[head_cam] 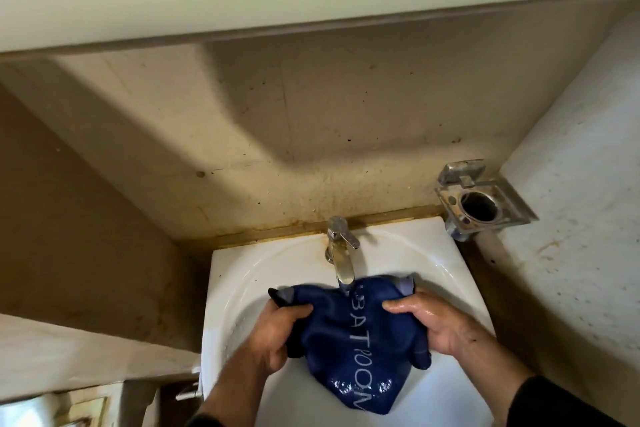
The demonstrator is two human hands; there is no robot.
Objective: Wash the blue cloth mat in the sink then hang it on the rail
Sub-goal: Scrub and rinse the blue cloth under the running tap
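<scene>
Both hands grip the wet blue mat (349, 329) between them — left hand (273, 333), right hand (429, 322) — under the tap (341, 253), over the sink (242, 274). Dripping onto the floor is likely when lifted unwrung.

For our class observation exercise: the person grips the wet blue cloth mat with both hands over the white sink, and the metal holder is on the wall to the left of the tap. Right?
Not quite. The head view shows the square metal holder on the wall to the right of the chrome tap. The rest holds: left hand and right hand grip the wet blue cloth mat over the white sink.
</scene>
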